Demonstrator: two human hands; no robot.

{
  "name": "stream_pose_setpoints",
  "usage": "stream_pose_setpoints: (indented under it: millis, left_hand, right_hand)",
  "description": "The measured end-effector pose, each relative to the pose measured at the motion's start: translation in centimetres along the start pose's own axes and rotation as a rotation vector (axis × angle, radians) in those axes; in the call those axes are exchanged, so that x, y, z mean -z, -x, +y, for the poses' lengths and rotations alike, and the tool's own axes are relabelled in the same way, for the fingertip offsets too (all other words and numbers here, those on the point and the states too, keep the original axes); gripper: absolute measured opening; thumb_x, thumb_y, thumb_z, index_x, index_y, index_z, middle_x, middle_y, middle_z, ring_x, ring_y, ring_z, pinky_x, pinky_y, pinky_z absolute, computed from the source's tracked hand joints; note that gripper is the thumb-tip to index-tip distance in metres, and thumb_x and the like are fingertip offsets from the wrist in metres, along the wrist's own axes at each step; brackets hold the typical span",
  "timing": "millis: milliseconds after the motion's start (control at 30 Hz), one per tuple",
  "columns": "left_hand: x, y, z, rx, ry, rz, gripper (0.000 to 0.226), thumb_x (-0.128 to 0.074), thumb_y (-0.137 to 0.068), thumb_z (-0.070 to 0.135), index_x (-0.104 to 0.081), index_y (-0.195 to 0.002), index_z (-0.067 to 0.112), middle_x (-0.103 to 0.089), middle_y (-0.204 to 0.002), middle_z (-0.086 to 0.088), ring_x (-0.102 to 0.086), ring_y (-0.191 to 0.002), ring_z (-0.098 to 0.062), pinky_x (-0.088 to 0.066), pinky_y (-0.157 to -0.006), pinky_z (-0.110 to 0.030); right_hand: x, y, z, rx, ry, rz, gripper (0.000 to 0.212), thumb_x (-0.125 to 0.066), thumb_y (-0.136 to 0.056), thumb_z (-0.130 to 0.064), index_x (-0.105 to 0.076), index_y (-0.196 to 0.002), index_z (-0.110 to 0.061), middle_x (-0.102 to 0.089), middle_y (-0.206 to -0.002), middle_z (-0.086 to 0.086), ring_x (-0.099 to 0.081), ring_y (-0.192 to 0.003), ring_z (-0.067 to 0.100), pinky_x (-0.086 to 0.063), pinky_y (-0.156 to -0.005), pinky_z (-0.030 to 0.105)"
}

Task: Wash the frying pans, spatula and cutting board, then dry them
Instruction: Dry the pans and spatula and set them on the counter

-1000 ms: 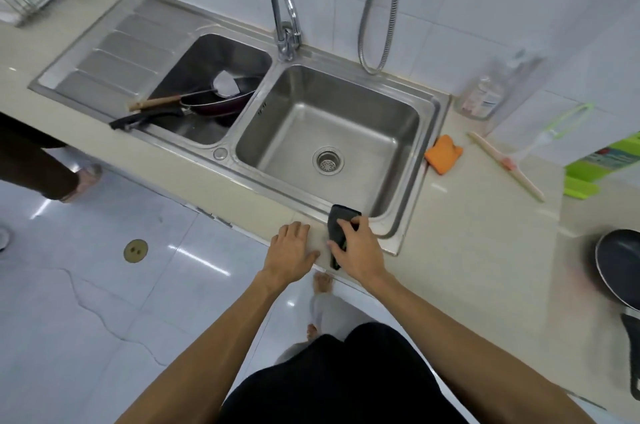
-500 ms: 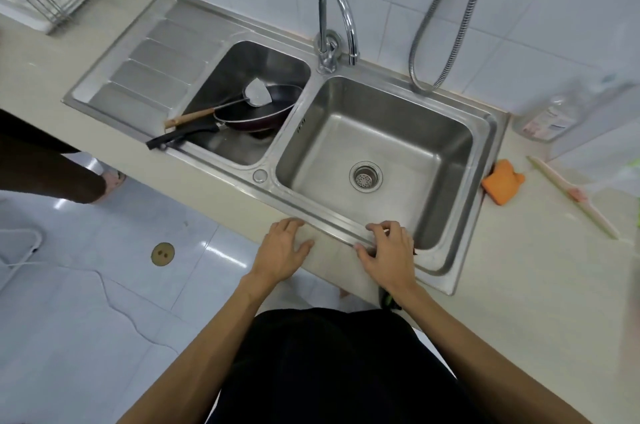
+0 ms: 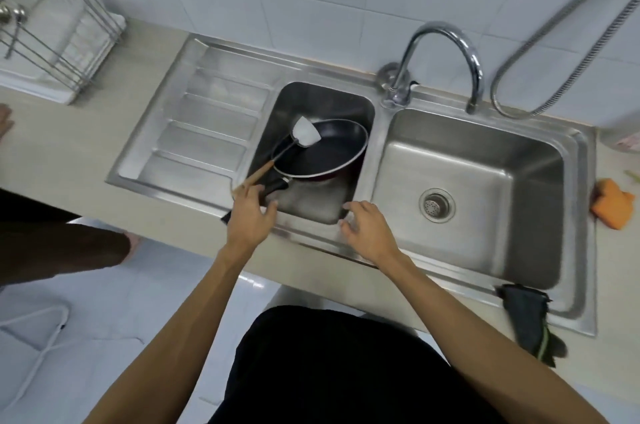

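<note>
Both hands at the sink basin [image 3: 311, 205], nothing gripped.
Left hand [image 3: 251, 216] lies over the frying pan [image 3: 322, 155] handle, fingers straight, thumb spread. The spatula [image 3: 306, 133] lies in the pan just ahead of the fingertips. Right hand [image 3: 369, 229] loosely spread, empty, right of the pan.

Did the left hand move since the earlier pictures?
Yes: left hand went leftward along the sink's front rim, from near the divider to the frying pan handle.

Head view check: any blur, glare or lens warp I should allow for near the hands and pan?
Head view: right hand and the front sink rim smear with motion blur; left hand, frying pan and spatula read fairly sharp; bright glare on the faucet and drainboard; wide-angle warp bows the counter edge.
</note>
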State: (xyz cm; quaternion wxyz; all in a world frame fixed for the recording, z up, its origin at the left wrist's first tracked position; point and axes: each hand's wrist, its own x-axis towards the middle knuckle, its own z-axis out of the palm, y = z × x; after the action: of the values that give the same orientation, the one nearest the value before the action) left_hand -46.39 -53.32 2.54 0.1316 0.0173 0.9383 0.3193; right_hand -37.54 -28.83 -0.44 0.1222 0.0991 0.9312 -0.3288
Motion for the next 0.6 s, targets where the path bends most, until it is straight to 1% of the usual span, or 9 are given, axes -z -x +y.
stream_pose_setpoints:
  millis: [33,67,133,167,233,333,400,500,600]
  left_hand:
    - [1.0,-1.2,-1.0,-0.007,-0.028,-0.016,0.048,-0.066,-0.093,0.022,-0.055,-0.139,0.015,-0.058,-0.115,-0.010,-0.058,-0.107,-0.025,-0.049,-0.092,-0.037]
    - [1.7,-2.5,-2.0,-0.002,-0.075,-0.027,0.046,-0.066,-0.093,0.021,-0.056,-0.137,0.013,-0.058,-0.112,-0.012,-0.057,-0.107,-0.029,-0.049,-0.090,-0.040]
    - [2.3,-5.0,-3.8,0.047,-0.196,-0.056,0.045,-0.067,-0.092,0.023,-0.057,-0.130,0.002,-0.058,-0.120,-0.022,-0.055,-0.112,-0.041,-0.048,-0.092,-0.050]
    - [2.4,-6.0,-4.5,0.080,-0.238,-0.083,0.047,-0.068,-0.091,0.025,-0.056,-0.129,0.000,-0.057,-0.124,-0.024,-0.054,-0.114,-0.043,-0.047,-0.092,-0.052]
    - [2.4,-7.5,-5.3,0.131,-0.290,-0.131,0.048,-0.069,-0.091,0.028,-0.055,-0.126,-0.002,-0.054,-0.124,-0.026,-0.052,-0.113,-0.044,-0.047,-0.092,-0.053]
    - [2.1,-9.0,-5.9,0.135,-0.351,-0.150,0.043,-0.069,-0.090,0.028,-0.053,-0.115,-0.004,-0.052,-0.117,-0.026,-0.054,-0.106,-0.046,-0.050,-0.084,-0.053]
    - [2.0,-9.8,-5.9,0.116,-0.345,-0.174,0.040,-0.068,-0.089,0.025,-0.051,-0.112,-0.004,-0.052,-0.115,-0.026,-0.057,-0.101,-0.048,-0.050,-0.080,-0.052]
    - [2.1,-11.0,-5.5,0.122,-0.314,-0.237,0.030,-0.062,-0.092,0.018,-0.052,-0.111,-0.003,-0.056,-0.114,-0.025,-0.060,-0.101,-0.048,-0.049,-0.081,-0.050]
    - [2.4,-11.5,-5.1,0.188,-0.216,-0.256,0.023,-0.061,-0.091,0.017,-0.057,-0.104,-0.001,-0.063,-0.107,-0.024,-0.063,-0.097,-0.044,-0.050,-0.079,-0.045]
  right_hand:
    - [-0.8,-1.0,-1.2,-0.002,0.024,-0.028,0.046,-0.060,-0.097,-0.033,-0.057,-0.137,-0.012,-0.060,-0.132,0.011,-0.053,-0.123,0.031,-0.042,-0.106,0.042]
    - [-1.6,-1.9,-2.3,-0.003,0.049,-0.060,0.048,-0.059,-0.097,-0.034,-0.055,-0.140,-0.013,-0.059,-0.134,0.011,-0.053,-0.124,0.032,-0.042,-0.106,0.042]
    - [-3.1,-3.5,-4.3,-0.003,0.104,-0.145,0.050,-0.058,-0.097,-0.035,-0.052,-0.142,-0.014,-0.058,-0.137,0.013,-0.052,-0.126,0.034,-0.041,-0.105,0.042]
    - [-3.8,-4.1,-5.2,-0.007,0.130,-0.190,0.050,-0.057,-0.097,-0.035,-0.051,-0.142,-0.014,-0.057,-0.138,0.013,-0.051,-0.127,0.034,-0.041,-0.105,0.041]
    - [-4.8,-5.4,-6.6,-0.019,0.162,-0.246,0.050,-0.056,-0.097,-0.034,-0.051,-0.142,-0.014,-0.057,-0.139,0.013,-0.050,-0.129,0.033,-0.039,-0.106,0.039]
    - [-5.8,-7.3,-8.1,-0.066,0.155,-0.259,0.050,-0.055,-0.097,-0.038,-0.051,-0.141,-0.014,-0.057,-0.139,0.013,-0.049,-0.131,0.033,-0.040,-0.109,0.042]
    - [-6.0,-8.7,-9.0,-0.105,0.135,-0.265,0.050,-0.054,-0.098,-0.039,-0.050,-0.141,-0.014,-0.057,-0.140,0.014,-0.049,-0.132,0.034,-0.041,-0.109,0.045]
    - [-6.0,-10.9,-10.3,-0.139,0.087,-0.230,0.043,-0.055,-0.099,-0.036,-0.055,-0.135,-0.013,-0.060,-0.132,0.015,-0.054,-0.124,0.036,-0.046,-0.101,0.044]
    - [-6.2,-13.0,-11.7,-0.182,-0.028,-0.183,0.035,-0.058,-0.098,-0.033,-0.059,-0.126,-0.012,-0.063,-0.120,0.014,-0.059,-0.114,0.034,-0.050,-0.094,0.042]
